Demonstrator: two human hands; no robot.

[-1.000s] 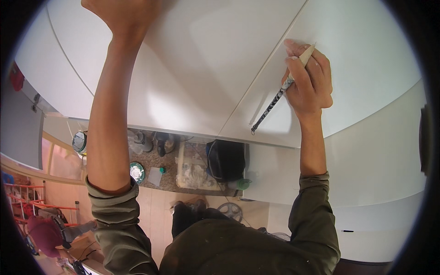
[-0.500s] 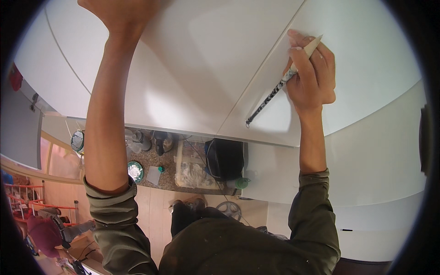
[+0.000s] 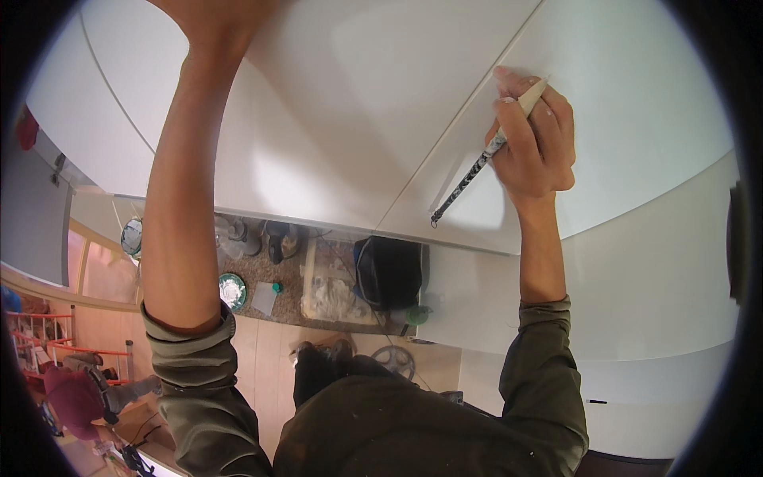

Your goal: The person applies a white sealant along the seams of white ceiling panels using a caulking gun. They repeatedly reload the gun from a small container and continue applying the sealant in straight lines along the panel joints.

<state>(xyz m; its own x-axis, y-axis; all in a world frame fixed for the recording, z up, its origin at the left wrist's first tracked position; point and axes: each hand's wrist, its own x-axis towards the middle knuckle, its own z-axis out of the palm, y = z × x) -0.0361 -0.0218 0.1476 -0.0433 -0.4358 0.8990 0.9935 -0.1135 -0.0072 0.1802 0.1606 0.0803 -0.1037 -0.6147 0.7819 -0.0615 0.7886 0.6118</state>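
My right hand (image 3: 534, 135) is closed round a paintbrush (image 3: 474, 173) with pale, pointed bristles and a black-and-white speckled handle. The bristles point up and right, while the handle's looped end hangs down to the left. This hand is close to a white panel (image 3: 350, 151), just right of the thin seam in it. Whether the fingertips touch the surface I cannot tell. At the top left, my left hand (image 3: 218, 20) reaches up against the white panel's area, cut off by the upper edge, so its fingers are hidden.
Below the panels, a speckled counter (image 3: 274, 306) holds a green-rimmed lid (image 3: 232, 292), a black bag (image 3: 389, 273), a pale tray (image 3: 338, 298) and a few containers. A person in a maroon top (image 3: 73, 400) is low at the left, near orange-red metal rails (image 3: 95, 344).
My right hand has moved slightly down and left with the paintbrush. My left hand has slid a little further up, out of the picture.
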